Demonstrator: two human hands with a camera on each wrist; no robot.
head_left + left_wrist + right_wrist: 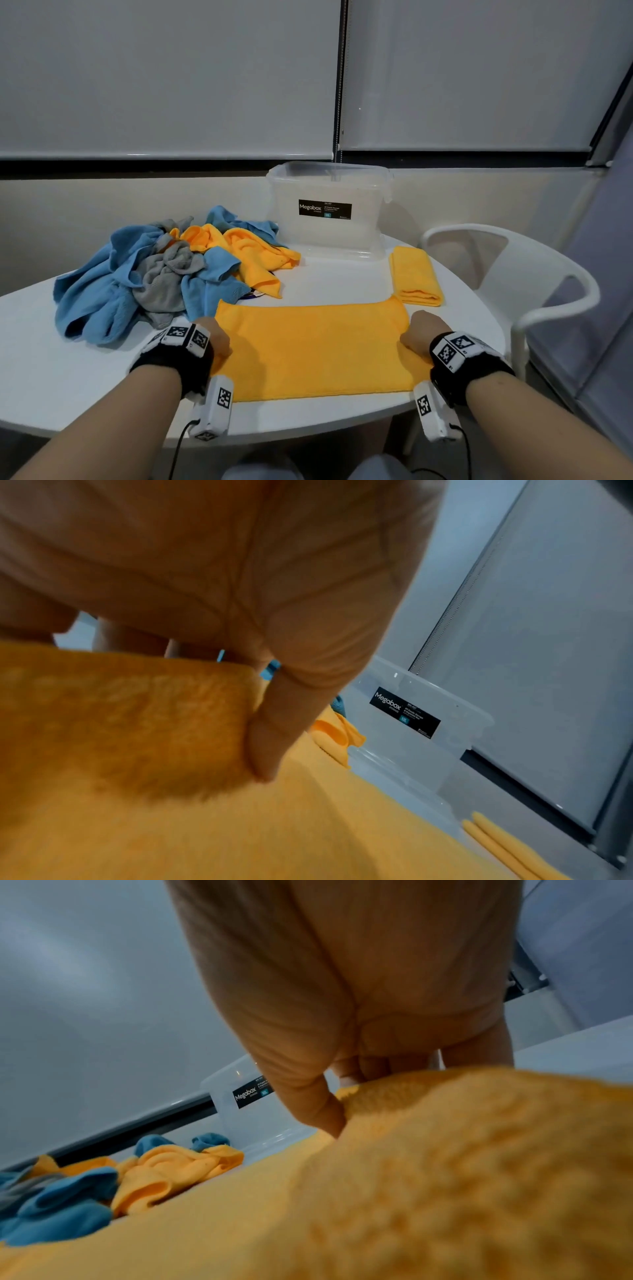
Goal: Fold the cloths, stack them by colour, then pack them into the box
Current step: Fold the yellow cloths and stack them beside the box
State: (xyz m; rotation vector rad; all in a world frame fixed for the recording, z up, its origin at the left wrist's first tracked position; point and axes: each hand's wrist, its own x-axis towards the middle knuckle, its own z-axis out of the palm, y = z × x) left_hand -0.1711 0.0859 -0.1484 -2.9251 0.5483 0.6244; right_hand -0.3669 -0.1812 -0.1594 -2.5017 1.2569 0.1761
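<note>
While the yellow cloth (313,349) lies spread flat at the near edge of the white table (68,377), the left hand (214,337) pinches its left edge and the right hand (419,334) pinches its right edge. A folded yellow cloth (415,276) lies beside the clear Megabox box (327,209); a mixed pile of cloths (164,270) sits left.

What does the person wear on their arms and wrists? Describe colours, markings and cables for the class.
Both forearms are bare, with no sleeves. Behind the left hand and right hand sits a black wrist strap carrying white blocks printed with black-and-white square code markers. A white camera unit with its own marker hangs under each wrist, trailing a thin black cable.
</note>
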